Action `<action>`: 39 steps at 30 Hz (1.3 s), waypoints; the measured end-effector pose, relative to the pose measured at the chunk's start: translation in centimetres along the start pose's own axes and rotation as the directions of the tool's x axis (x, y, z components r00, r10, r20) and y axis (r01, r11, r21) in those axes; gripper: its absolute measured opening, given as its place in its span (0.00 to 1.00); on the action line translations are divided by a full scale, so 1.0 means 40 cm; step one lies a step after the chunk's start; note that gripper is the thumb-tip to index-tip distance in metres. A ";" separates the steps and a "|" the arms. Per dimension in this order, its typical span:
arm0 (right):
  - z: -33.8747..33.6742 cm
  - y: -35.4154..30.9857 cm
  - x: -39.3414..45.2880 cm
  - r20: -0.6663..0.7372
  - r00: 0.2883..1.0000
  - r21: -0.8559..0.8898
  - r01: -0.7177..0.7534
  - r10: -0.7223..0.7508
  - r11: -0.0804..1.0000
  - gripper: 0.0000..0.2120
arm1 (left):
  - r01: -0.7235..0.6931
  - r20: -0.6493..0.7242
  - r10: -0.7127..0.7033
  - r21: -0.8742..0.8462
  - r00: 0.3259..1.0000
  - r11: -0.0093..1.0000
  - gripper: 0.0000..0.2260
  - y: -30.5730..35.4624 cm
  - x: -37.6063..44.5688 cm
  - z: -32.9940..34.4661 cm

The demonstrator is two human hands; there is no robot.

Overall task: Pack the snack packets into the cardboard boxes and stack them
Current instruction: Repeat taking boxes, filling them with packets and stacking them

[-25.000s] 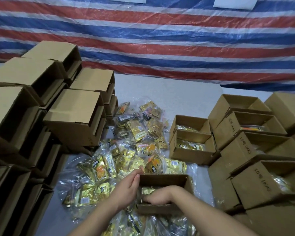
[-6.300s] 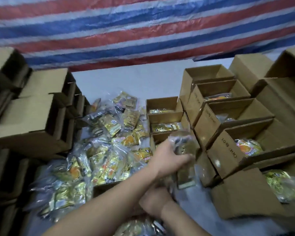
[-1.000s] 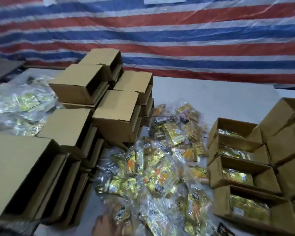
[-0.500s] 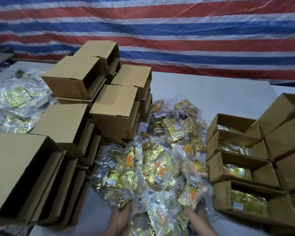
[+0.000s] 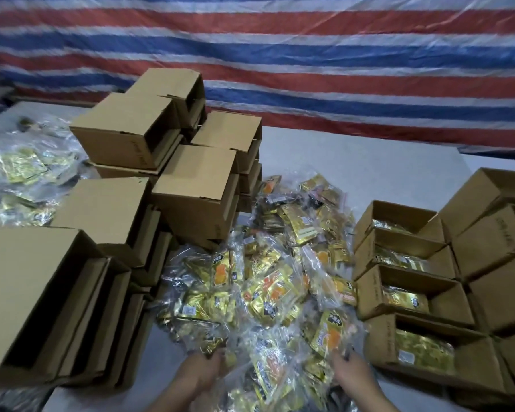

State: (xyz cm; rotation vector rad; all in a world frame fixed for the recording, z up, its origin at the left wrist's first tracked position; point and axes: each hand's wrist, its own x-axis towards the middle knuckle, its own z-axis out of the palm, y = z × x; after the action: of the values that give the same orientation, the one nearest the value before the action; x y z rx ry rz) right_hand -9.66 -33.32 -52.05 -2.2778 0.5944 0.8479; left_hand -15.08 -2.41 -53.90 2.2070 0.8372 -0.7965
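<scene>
A heap of gold and orange snack packets [image 5: 268,281] in clear bags covers the middle of the grey table [image 5: 354,165]. My left hand [image 5: 199,374] and my right hand [image 5: 354,374] are at the heap's near edge, one on each side of a clear bag of packets [image 5: 275,373], with fingers curled into the plastic. To the right stands a row of open cardboard boxes, each with packets inside; the nearest box [image 5: 381,343] is just beside my right hand. Empty boxes [image 5: 197,188] lie stacked on their sides to the left.
More cardboard boxes [image 5: 494,242] are piled at the far right. A large empty box [image 5: 21,281] lies at the near left. A second heap of packets [image 5: 21,171] sits far left behind the boxes. A red, white and blue striped tarp [image 5: 309,60] hangs behind.
Both hands have come further up into view at the heap's near edge and closed in on the bag between them. The view has shifted slightly.
</scene>
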 end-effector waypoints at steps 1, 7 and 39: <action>-0.007 -0.017 -0.003 -0.015 0.999 -0.042 0.049 -0.050 0.998 0.18 | -0.021 0.010 0.020 0.106 1.000 0.994 0.26 0.010 -0.010 -0.017; -0.043 -0.175 -0.015 -0.092 0.950 -0.131 0.284 -0.297 0.950 0.22 | -0.145 -0.173 0.235 0.420 0.956 0.896 0.16 0.180 -0.087 -0.196; -0.249 -0.849 -0.146 -0.139 0.542 -0.058 0.831 -0.829 0.553 0.09 | 0.177 -0.773 0.369 0.517 0.516 0.838 0.07 0.550 -0.014 -1.018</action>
State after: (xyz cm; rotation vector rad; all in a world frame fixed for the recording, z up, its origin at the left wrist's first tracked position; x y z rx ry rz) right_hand 10.56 -15.29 -28.51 -2.2268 -0.4626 0.1685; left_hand 13.01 14.06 -21.00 3.2037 0.9643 0.3045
